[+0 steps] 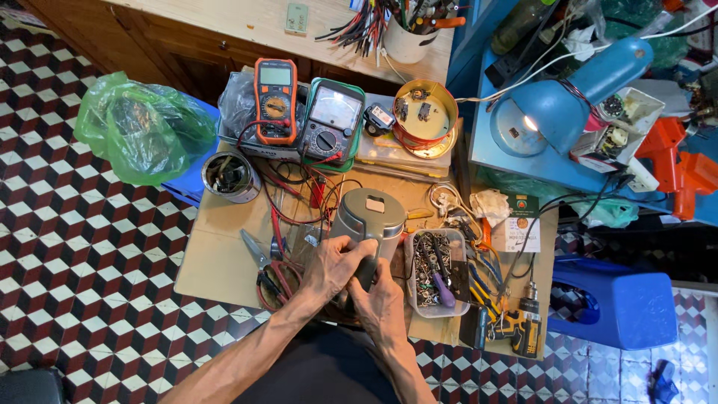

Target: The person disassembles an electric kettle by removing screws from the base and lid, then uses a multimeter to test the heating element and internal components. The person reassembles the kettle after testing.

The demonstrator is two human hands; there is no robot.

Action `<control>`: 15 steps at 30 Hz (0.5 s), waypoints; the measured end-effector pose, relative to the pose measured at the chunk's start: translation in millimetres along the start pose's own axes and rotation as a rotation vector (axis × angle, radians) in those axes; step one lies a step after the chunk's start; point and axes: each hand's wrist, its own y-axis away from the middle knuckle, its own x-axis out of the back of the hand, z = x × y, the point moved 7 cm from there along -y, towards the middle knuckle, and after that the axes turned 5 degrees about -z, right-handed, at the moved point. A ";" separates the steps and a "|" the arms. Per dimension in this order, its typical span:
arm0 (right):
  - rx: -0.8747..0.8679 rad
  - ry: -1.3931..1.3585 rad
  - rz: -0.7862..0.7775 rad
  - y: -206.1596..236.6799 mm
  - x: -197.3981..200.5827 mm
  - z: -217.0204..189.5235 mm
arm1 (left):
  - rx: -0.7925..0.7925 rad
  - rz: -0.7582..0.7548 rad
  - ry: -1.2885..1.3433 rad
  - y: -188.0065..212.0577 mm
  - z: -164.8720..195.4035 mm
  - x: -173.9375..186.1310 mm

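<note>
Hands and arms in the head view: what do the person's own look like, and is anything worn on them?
Both are bare. The left hand and right hand wear no gloves, and no rings, watch or bands show. The forearms are lean and sinewy, uncovered as far as the frame shows, with no sleeve in sight. Dark clothing shows beneath them at the bottom edge.

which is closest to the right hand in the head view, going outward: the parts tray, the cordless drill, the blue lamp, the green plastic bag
1. Parts tray, just beside the right hand, on its right.
2. Cordless drill, further right, at the board's front corner.
3. Blue lamp, up and to the right on the blue shelf.
4. Green plastic bag, far off to the upper left.
</note>
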 end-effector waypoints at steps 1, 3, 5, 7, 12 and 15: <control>0.009 -0.006 0.002 -1.4 -1.3 -0.1 | -0.020 0.044 -0.023 -1.9 -0.5 1.3; 0.029 -0.020 0.017 -3.2 -2.3 0.0 | -0.068 0.125 -0.071 -7.8 -0.3 3.8; 0.012 0.106 0.006 0.9 -5.1 1.6 | -0.074 0.078 0.009 -18.5 -3.0 1.4; 0.014 0.166 0.028 7.5 -4.5 2.1 | -0.067 -0.008 0.131 -30.7 -6.2 -4.8; -0.034 -0.098 0.112 -4.1 15.7 15.5 | -0.106 -0.212 0.237 -39.5 -6.7 -13.6; -0.071 -0.541 0.045 -34.8 36.2 36.1 | -0.494 -0.027 -0.564 -5.9 2.9 13.7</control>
